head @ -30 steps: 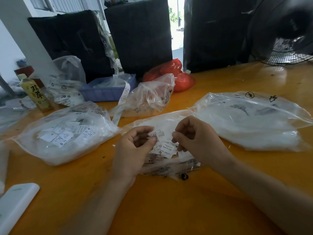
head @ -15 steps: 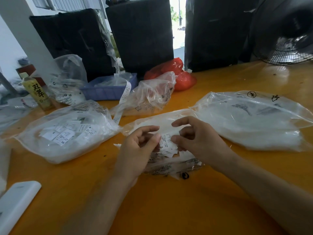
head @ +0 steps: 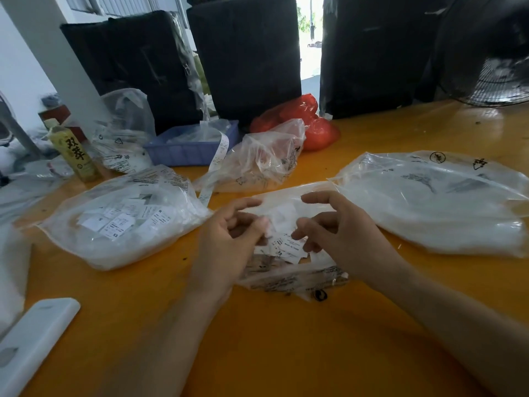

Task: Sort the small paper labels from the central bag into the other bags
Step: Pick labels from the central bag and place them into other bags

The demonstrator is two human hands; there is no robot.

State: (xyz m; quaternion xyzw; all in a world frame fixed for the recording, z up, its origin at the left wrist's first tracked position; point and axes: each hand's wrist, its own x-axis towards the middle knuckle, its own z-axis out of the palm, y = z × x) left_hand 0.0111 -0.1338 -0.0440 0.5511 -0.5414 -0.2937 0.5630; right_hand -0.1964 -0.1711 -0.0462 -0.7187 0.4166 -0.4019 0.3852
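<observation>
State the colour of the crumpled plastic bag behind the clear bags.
Red crumpled plastic bag, head view.

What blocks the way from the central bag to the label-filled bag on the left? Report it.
Nothing visible: bare orange table lies between the central clear plastic bag and the left clear plastic bag of white labels. The left hand hovers beside that gap.

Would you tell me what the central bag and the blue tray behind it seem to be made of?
The clear central bag looks like thin glossy plastic film: it crinkles and shows labels through it. The blue ribbed rectangular tray looks like rigid matte moulded plastic, judging by its ribbed wall.
</observation>
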